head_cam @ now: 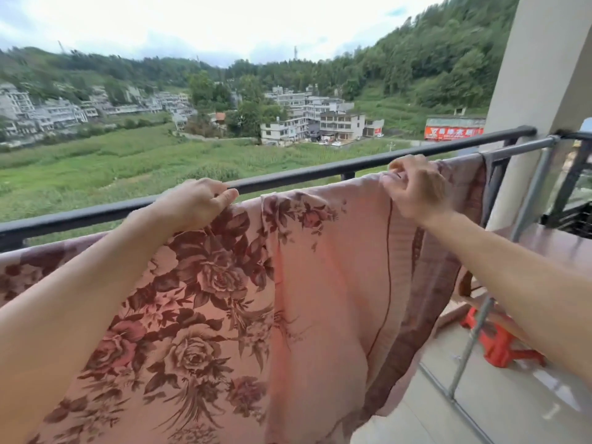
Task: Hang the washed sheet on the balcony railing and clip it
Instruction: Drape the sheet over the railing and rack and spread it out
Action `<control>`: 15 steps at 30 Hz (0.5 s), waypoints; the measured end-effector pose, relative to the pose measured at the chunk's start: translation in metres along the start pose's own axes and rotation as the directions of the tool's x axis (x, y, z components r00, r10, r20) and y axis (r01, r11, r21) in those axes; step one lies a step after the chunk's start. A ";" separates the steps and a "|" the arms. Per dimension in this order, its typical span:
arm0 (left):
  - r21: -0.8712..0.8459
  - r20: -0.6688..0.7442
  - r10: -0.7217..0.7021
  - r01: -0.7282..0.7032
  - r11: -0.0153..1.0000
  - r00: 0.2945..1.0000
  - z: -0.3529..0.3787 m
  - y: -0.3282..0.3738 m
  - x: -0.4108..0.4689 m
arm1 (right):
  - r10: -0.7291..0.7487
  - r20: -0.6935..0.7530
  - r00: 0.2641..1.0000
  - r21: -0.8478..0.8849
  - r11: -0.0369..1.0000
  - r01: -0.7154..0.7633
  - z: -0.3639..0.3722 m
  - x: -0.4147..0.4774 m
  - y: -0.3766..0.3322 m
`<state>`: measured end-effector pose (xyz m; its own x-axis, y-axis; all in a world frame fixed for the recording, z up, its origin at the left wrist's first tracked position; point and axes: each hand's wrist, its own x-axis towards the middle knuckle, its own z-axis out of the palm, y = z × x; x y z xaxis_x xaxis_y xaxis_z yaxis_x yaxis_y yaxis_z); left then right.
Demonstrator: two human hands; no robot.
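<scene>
A pink sheet [320, 283] with dark red rose print hangs in front of me, draped over a grey metal bar [519, 148] just inside the black balcony railing [304, 174]. My left hand [192, 203] grips the sheet's top edge at the middle, fingers curled over it. My right hand [416, 187] pinches the top edge further right, thumb and fingers closed on the cloth. No clip shows in either hand.
A pale pillar [538, 91] stands at the right end of the railing. A red plastic stool [499, 341] lies on the tiled balcony floor at lower right, beside the grey rack's upright leg [471, 344]. Beyond the railing lie fields and buildings.
</scene>
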<state>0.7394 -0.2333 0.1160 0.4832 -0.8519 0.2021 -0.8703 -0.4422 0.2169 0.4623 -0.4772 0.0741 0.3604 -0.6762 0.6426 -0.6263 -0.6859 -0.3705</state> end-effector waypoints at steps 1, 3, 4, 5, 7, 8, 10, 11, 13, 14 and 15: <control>-0.001 -0.046 -0.004 0.004 1.000 0.999 0.003 0.013 0.004 | -0.142 0.041 0.989 0.056 0.989 0.139 0.001 0.003 -0.014; -0.033 -0.112 -0.019 0.015 0.999 0.994 0.012 0.038 0.009 | -0.331 0.131 0.934 0.098 0.942 0.320 0.008 0.007 -0.028; -0.024 -0.130 -0.038 0.035 0.999 0.991 0.018 0.047 0.009 | -0.376 0.138 0.916 0.114 0.925 0.363 0.013 0.009 -0.028; 0.026 -0.147 -0.065 0.069 0.997 0.987 0.023 0.053 0.007 | -0.399 0.109 0.911 0.142 0.913 0.383 0.017 0.011 -0.024; 0.129 -0.182 -0.125 0.150 0.980 0.975 0.027 0.060 0.000 | -0.406 0.024 0.914 0.220 0.894 0.391 0.022 0.019 -0.016; 0.140 -0.191 -0.141 0.169 0.976 0.971 0.026 0.061 -0.003 | -0.400 0.010 0.917 0.228 0.893 0.387 0.023 0.024 -0.012; 0.148 -0.170 -0.172 0.198 0.969 0.970 0.023 0.064 -0.007 | -0.350 0.008 0.937 0.160 0.925 0.344 0.019 0.033 0.005; 0.160 -0.162 -0.187 0.213 0.964 0.969 0.022 0.065 -0.007 | -0.287 -0.005 0.958 0.131 0.950 0.285 0.015 0.038 0.021; 0.190 -0.173 -0.206 0.238 0.952 0.963 0.024 0.070 -0.006 | -0.179 -0.056 0.982 0.094 0.978 0.184 0.006 0.041 0.060; 0.192 -0.183 -0.209 0.244 0.951 0.961 0.025 0.076 -0.003 | -0.183 -0.066 0.981 0.079 0.979 0.188 0.002 0.040 0.076; 0.184 -0.191 -0.202 0.237 0.954 0.961 0.027 0.085 0.001 | -0.209 -0.042 0.977 0.084 0.974 0.212 0.000 0.038 0.088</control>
<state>0.6638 -0.2797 0.1085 0.6581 -0.6754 0.3327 -0.7332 -0.6753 0.0795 0.4213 -0.5635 0.0662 0.4540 -0.5063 0.7332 -0.4756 -0.8335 -0.2812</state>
